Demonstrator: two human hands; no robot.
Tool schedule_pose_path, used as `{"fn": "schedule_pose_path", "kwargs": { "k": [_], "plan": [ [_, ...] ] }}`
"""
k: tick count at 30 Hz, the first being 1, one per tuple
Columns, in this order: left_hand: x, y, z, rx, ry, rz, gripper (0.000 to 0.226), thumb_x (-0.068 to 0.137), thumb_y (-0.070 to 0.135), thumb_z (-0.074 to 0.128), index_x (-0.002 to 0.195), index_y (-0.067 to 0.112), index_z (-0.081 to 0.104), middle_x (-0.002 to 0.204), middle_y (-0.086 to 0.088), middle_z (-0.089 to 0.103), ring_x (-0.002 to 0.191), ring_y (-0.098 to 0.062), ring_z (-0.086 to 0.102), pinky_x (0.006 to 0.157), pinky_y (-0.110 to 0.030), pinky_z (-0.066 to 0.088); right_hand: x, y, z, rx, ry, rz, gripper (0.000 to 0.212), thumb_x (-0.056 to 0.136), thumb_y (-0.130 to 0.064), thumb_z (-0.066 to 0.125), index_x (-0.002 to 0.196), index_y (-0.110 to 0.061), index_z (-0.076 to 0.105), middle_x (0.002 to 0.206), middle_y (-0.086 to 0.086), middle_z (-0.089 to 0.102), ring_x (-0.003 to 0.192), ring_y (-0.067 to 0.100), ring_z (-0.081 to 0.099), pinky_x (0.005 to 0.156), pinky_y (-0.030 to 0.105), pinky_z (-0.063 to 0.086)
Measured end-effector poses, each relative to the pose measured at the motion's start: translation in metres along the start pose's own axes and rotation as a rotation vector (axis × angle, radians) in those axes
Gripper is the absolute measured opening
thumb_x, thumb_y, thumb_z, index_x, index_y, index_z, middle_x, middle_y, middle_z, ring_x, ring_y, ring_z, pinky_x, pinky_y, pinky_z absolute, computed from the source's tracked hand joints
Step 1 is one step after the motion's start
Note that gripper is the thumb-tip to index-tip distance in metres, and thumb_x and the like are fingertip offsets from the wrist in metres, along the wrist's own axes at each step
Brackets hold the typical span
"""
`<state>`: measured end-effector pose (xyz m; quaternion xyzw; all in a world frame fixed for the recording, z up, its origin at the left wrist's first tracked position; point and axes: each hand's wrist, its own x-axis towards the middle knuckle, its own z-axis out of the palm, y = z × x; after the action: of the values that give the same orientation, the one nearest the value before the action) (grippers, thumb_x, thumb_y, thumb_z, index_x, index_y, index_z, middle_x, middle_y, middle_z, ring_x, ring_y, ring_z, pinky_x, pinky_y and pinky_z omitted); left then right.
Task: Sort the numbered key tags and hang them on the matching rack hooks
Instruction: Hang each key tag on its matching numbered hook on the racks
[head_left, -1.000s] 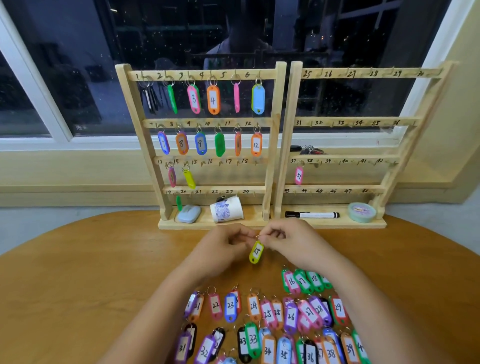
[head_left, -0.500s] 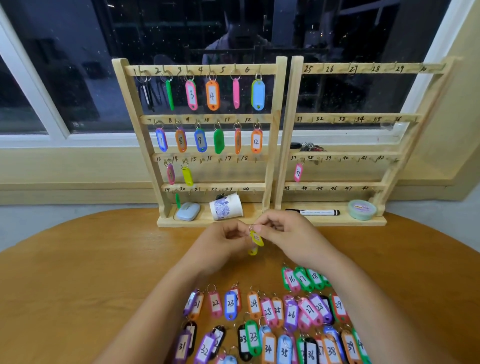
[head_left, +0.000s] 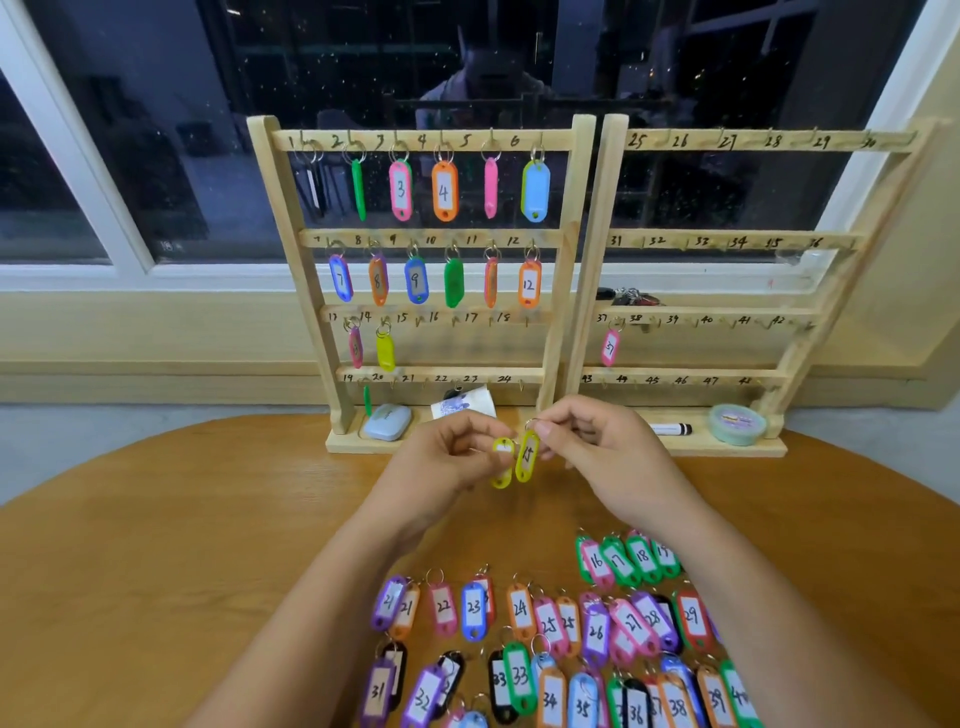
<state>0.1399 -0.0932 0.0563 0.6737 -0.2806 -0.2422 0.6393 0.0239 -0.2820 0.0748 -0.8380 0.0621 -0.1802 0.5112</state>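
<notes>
Two yellow key tags hang between my hands above the table, in front of the rack base. My right hand (head_left: 592, 452) pinches the ring of the yellow tag marked 15 (head_left: 527, 457). My left hand (head_left: 447, 462) pinches the second yellow tag (head_left: 502, 462) beside it. The left wooden rack (head_left: 558, 291) carries tags on hooks 1 to 14; hooks 15 to 18 are bare. The right rack (head_left: 831, 291) holds one pink tag (head_left: 610, 347) at hook 37. Several numbered tags (head_left: 545, 639) lie in rows on the table near me.
On the rack's base sit a pale blue case (head_left: 387, 422), a tipped paper cup (head_left: 462, 404), a black marker (head_left: 670, 429) and a green round tub (head_left: 737, 425). A bunch of keys (head_left: 631, 298) lies on the sill behind. The round wooden table (head_left: 182, 545) fronts a dark window.
Both hands rose a little toward the rack with the yellow tags. The two tags, held together before, now hang apart side by side.
</notes>
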Motion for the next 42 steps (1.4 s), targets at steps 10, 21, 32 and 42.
{"fn": "schedule_pose_path", "kwargs": {
  "k": [10, 21, 32, 42],
  "plan": [
    [0.001, 0.014, -0.028, -0.081, 0.267, 0.050, 0.012, 0.098, 0.019, 0.077, 0.099, 0.007, 0.078, 0.074, 0.008, 0.074, 0.066, -0.003, 0.059, 0.069, -0.031, 0.043, 0.024, -0.032, 0.014, -0.106, 0.038, -0.060, 0.015, 0.103, -0.027, 0.069, 0.090, -0.030, 0.076, 0.082, -0.006, 0.071, 0.085, 0.018, 0.068, 0.081, 0.036, 0.053],
    [0.003, 0.022, -0.054, -0.113, 0.488, 0.106, 0.009, 0.096, 0.023, 0.080, 0.087, 0.023, 0.079, 0.087, 0.005, 0.077, 0.082, -0.007, 0.062, 0.066, -0.024, 0.048, 0.098, -0.074, 0.055, -0.255, 0.142, -0.116, 0.020, 0.103, -0.030, 0.068, 0.086, -0.027, 0.076, 0.070, -0.011, 0.073, 0.066, 0.001, 0.066, 0.067, 0.027, 0.052],
    [0.006, 0.020, -0.058, -0.099, 0.548, 0.133, 0.009, 0.097, 0.023, 0.079, 0.098, 0.014, 0.080, 0.097, -0.006, 0.080, 0.080, -0.003, 0.066, 0.072, -0.026, 0.048, 0.130, -0.080, 0.082, -0.452, 0.203, -0.131, 0.025, 0.099, -0.025, 0.058, 0.080, -0.027, 0.073, 0.064, -0.009, 0.069, 0.069, 0.017, 0.069, 0.074, 0.039, 0.061],
    [0.007, 0.018, -0.052, -0.069, 0.581, 0.148, 0.011, 0.096, 0.021, 0.080, 0.100, 0.011, 0.079, 0.091, -0.002, 0.079, 0.075, -0.001, 0.066, 0.065, -0.014, 0.049, 0.052, -0.050, 0.045, -0.210, 0.106, -0.098, 0.013, 0.104, -0.030, 0.066, 0.109, -0.038, 0.074, 0.079, -0.002, 0.072, 0.062, 0.018, 0.066, 0.069, 0.047, 0.062]
  ]
}}
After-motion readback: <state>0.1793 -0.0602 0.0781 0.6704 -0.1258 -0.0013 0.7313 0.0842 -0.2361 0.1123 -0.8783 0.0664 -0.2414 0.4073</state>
